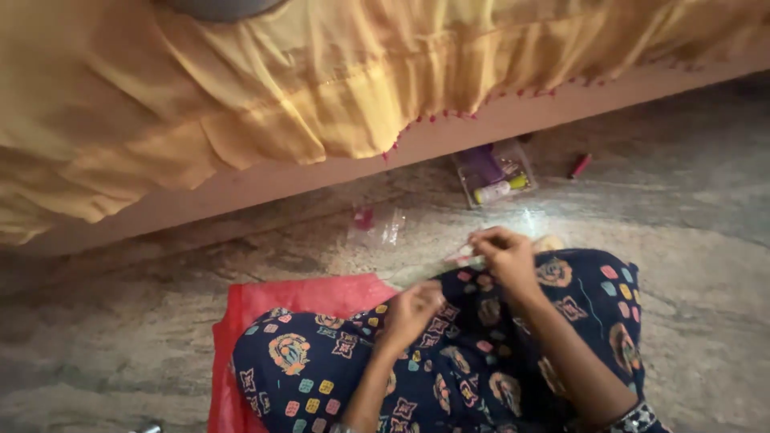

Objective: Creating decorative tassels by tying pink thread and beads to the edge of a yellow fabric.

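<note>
The person sits cross-legged on a stone floor (690,208), knees covered by dark patterned cloth (481,361), with both hands working a thin pale strip (461,261) that runs across the lap. The right hand (507,258) is closed, fingertips pinched together on the far end of the strip, just above the right knee. The left hand (411,311) lies lower and nearer the body, fingers curled inward; whether it grips the near end of the strip or only rests on the cloth cannot be told, since blur hides the contact. For work of this kind, judged from the posture, keep the strip taut between the two hands, hold the pinch close to the working point, and let the lap bear the slack so that the strip does not twist. A red mat (265,309) lies under the left knee. Containers: a clear plastic box (493,172) sits on the floor at the foot of the bed base (321,172); it holds a purple item and a small white tube with a yellow-green end. A crumpled clear bag (377,226) lies near it, with a small pink piece inside. A red stick-shaped object (579,165) lies apart to the right. A yellow bedsheet (281,88) hangs over the bed edge.
</note>
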